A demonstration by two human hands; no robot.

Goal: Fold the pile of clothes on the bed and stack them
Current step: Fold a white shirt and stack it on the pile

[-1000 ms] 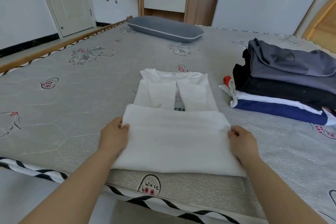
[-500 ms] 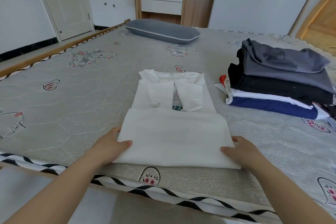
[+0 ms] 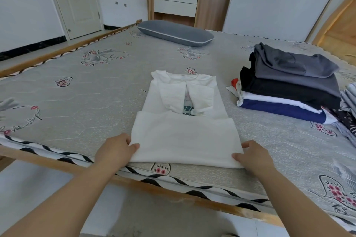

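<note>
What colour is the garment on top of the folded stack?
Grey: the top garment of the stack, seen in the head view.

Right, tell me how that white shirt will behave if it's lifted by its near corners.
The white shirt will probably sag in the middle: it is thin cloth lying flat on the bed. Its folded-in sleeves look loose, so they may fall open. It likely weighs little; the left hand and right hand pinch the corners with fingertips alone.

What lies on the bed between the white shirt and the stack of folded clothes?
Nothing: in the head view, only bare patterned mattress separates the white shirt from the stack of folded clothes.
</note>
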